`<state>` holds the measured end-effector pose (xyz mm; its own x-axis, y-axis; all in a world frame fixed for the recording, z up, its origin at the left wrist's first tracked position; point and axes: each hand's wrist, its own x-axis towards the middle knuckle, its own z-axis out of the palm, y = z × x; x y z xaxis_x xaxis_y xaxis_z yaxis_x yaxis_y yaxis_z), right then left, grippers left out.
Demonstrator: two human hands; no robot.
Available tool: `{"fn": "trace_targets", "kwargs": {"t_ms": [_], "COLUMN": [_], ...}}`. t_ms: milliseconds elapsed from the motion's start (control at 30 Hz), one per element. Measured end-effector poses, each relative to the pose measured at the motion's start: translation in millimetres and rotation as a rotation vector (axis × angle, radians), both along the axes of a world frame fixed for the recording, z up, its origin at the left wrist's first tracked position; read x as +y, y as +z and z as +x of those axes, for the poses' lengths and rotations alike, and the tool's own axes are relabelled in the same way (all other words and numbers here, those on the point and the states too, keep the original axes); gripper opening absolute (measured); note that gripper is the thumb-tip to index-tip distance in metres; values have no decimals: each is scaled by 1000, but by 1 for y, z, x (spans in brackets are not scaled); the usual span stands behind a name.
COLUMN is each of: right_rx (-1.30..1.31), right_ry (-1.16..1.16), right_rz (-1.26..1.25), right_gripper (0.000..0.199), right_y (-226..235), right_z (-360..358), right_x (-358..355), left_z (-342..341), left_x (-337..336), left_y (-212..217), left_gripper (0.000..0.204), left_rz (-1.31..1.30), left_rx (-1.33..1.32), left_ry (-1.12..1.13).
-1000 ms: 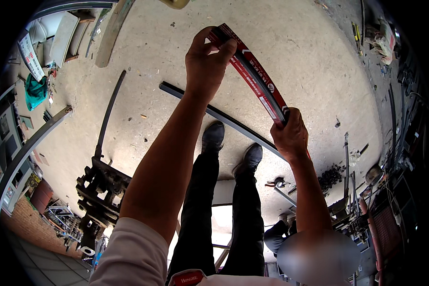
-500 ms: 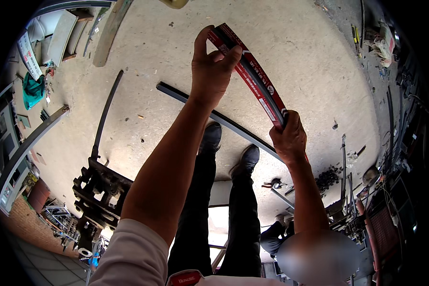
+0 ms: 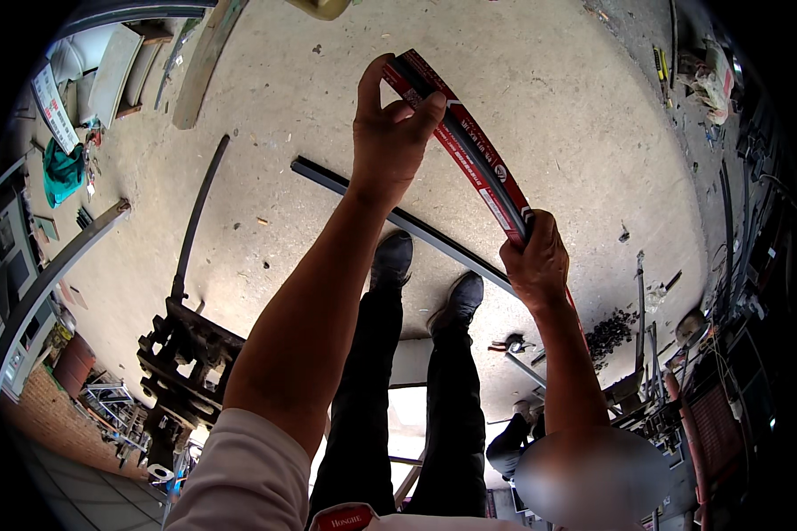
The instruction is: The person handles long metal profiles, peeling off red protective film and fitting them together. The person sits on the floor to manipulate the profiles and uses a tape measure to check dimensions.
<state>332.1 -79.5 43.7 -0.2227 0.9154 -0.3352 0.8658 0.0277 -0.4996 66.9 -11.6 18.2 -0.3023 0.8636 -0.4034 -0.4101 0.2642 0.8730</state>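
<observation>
A long, straight-edged bar (image 3: 475, 147) with red printed faces and a dark strip along its middle is held up in front of me, slanting from upper left to lower right. My left hand (image 3: 388, 146) is closed on its far end, thumb on the near side and a bent finger over the tip. Lower down, my right hand (image 3: 537, 264) wraps round the bar; its fingers are partly hidden. Whether the red is a wrapping or the bar's own surface, I cannot tell. Beneath it, a dark grey metal profile (image 3: 452, 246) lies on the floor beyond my shoes.
A heavy dark iron machine (image 3: 186, 363) stands at left, with a thin rod (image 3: 205, 208) reaching from it. Right of my feet are pliers (image 3: 508, 343) and a heap of small black pieces (image 3: 611, 338). Another person's dark-clothed leg (image 3: 508, 447) shows at lower right.
Both hands and the red bar sit very slightly lower in the view. The grip of each hand looks the same.
</observation>
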Motion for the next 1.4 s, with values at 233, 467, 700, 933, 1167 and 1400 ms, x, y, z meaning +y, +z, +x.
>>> {"fn": "trace_targets", "kwargs": {"t_ms": [233,467,700,933,1167,1400], "right_rx": [-10,-22,-6,-4,15,19], "right_ry": [7,2,-6,-27,-32,-17], "right_rz": [2,1,-11,-30,-26,5], "right_gripper": [38,38,39,40,40,38], "right_y": [-2,-2,-2,0,0,-2], "right_z": [1,0,1,1,0,1], "right_x": [-2,-4,-4,-3,-3,-3], "left_z": [0,-2,-2,0,0,0], "left_x": [0,-4,-2,-2,-1,0], "left_y": [5,9,8,11,11,11], "left_gripper": [80,80,79,78,78,79], "left_rz": [-43,-34,-6,-39,-34,-44], "left_rx": [23,-7,-6,-8,19,29], "left_ry": [-11,-13,-5,6,-4,-10]}}
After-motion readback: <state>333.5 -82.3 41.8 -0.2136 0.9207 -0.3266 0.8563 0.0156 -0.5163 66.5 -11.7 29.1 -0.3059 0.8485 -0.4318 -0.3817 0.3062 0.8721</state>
